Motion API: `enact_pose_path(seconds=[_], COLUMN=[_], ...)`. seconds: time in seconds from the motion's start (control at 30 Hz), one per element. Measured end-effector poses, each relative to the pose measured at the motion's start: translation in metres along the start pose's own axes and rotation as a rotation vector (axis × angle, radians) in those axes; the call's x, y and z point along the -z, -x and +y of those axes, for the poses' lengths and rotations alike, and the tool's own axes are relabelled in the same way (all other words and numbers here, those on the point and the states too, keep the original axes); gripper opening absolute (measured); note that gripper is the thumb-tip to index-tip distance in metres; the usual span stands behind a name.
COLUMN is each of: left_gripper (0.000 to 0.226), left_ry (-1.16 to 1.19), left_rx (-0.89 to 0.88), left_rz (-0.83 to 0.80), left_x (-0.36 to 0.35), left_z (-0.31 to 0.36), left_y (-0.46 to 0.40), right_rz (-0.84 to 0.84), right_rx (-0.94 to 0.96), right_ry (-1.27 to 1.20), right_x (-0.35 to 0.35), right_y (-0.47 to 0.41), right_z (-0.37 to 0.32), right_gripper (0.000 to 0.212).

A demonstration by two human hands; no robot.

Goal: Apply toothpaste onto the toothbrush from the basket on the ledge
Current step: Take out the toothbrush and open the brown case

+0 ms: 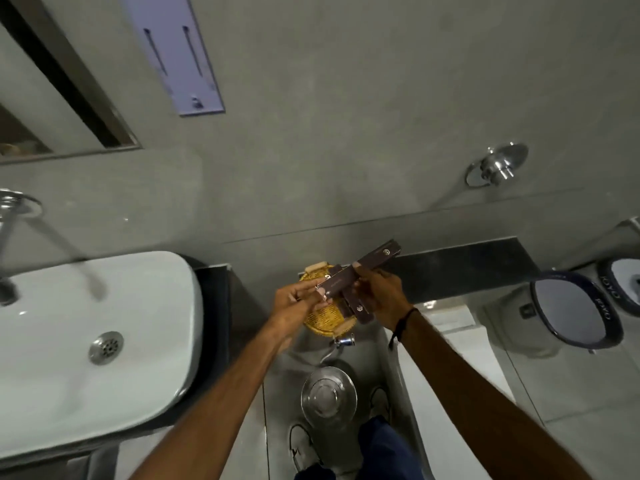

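A yellow wicker basket (323,320) sits on the dark ledge (467,268) against the grey wall. My right hand (381,292) grips a long brown box (377,259) above the basket, slanting up to the right. My left hand (298,301) pinches the lower left end of that box with thumb and fingers. A second brown box (360,308) lies across the basket under my right hand. No bare toothbrush or toothpaste tube shows; the boxes' contents are hidden.
A white washbasin (86,341) with a drain is at the left, its tap (14,216) above. A steel bin lid (327,396) stands on the floor below the basket. A toilet (575,310) is at the right, and a chrome wall fitting (498,164) above it.
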State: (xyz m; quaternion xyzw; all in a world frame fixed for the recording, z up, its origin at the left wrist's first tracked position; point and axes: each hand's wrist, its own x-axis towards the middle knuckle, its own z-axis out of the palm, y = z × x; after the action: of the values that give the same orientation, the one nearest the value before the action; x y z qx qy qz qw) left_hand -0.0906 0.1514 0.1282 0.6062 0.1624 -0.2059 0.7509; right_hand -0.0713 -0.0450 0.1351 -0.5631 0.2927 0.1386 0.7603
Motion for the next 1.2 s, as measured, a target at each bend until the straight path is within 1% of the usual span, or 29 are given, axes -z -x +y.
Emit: enact_pose_path(seconds=[0.13,0.23,0.27,0.3,0.37,0.4,0.47,0.53,0.6,0.67,0.73,0.87,0.93,1.03,1.07,1.13,1.17,1.2], left_gripper=[0.033,0.032,0.032,0.032,0.030,0.029,0.029,0.031,0.028,0.023,0.021,0.034,0.038,0.046,0.051,0.060,0.057,0.051], left_ry=[0.044,0.125,0.181,0.249,0.358,0.383,0.461,0.596,0.723,0.767,0.673,0.445,0.413,0.360,0.293,0.108,0.050,0.015], left_rx=[-0.048,-0.056,-0.035,-0.012,0.046,0.086,0.175,0.235,0.268,0.290,0.309,0.326,0.327,0.334,0.330,0.321,0.311,0.287], left_rz=[-0.018,0.007,0.013,0.009,-0.007,0.002,0.025,0.044,0.079,0.115,0.157,0.217,0.217,0.250,0.281,0.435,0.507,0.583], left_x=[0.017,0.023,0.023,0.022,0.016,0.011,-0.001,-0.011,-0.014,-0.014,-0.012,-0.008,-0.006,-0.002,0.000,0.011,0.020,0.030], left_z=[0.015,0.027,0.031,0.035,0.043,0.046,0.047,0.046,0.045,0.041,0.035,0.029,0.027,0.029,0.029,0.027,0.026,0.020], left_y=[0.015,0.019,0.020,0.021,0.025,0.027,0.027,0.025,0.019,0.016,0.011,0.003,0.000,-0.002,-0.003,0.000,0.005,0.005], right_rz=[-0.045,-0.014,0.017,0.066,0.178,0.217,0.214,0.209,0.240,0.239,0.247,0.268,0.264,0.331,0.369,0.437,0.461,0.471], right_rx=[0.067,0.125,0.171,0.241,0.438,0.550,0.707,0.794,0.858,0.886,0.893,0.838,0.830,0.892,0.917,0.939,0.942,0.934], right_ry=[0.021,0.076,0.117,0.157,0.235,0.297,0.463,0.598,0.616,0.679,0.662,0.528,0.521,0.433,0.393,0.379,0.448,0.583], right_x=[-0.022,-0.041,-0.046,-0.052,-0.064,-0.070,-0.081,-0.089,-0.093,-0.094,-0.092,-0.087,-0.085,-0.078,-0.072,-0.056,-0.045,-0.034], right_y=[0.016,0.030,0.035,0.042,0.056,0.063,0.076,0.085,0.088,0.090,0.090,0.089,0.088,0.086,0.084,0.079,0.075,0.069], right_z=[-0.008,-0.022,-0.028,-0.034,-0.044,-0.047,-0.046,-0.042,-0.041,-0.040,-0.041,-0.049,-0.051,-0.062,-0.068,-0.082,-0.086,-0.086], right_gripper=[0.015,0.034,0.037,0.033,0.017,0.016,0.018,0.026,0.032,0.033,0.031,0.030,0.031,0.036,0.037,0.038,0.037,0.037])
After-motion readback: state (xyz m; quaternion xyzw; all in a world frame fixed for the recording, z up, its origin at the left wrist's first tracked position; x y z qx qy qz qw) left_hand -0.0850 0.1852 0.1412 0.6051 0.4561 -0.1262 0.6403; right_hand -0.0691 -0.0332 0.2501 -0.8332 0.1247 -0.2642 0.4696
